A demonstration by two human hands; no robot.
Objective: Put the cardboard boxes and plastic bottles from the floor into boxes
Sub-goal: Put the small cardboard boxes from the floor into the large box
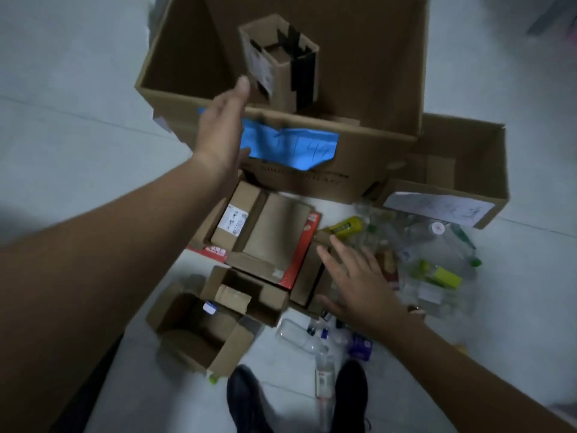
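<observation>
Our left hand (223,123) is flat and empty, since the small taped box (281,64) beyond its fingertips is already inside the big carton (374,57). Our right hand (359,285), fingers spread, hovers over a floor box (306,273), likely next.

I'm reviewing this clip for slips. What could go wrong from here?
1. The small taped box is at the near rim of the big box, not gripped by the open left hand; it might catch and tumble out.
2. Loose bottles lie by the shoes and beside the right hand; a step or sweep could send them rolling.
</observation>
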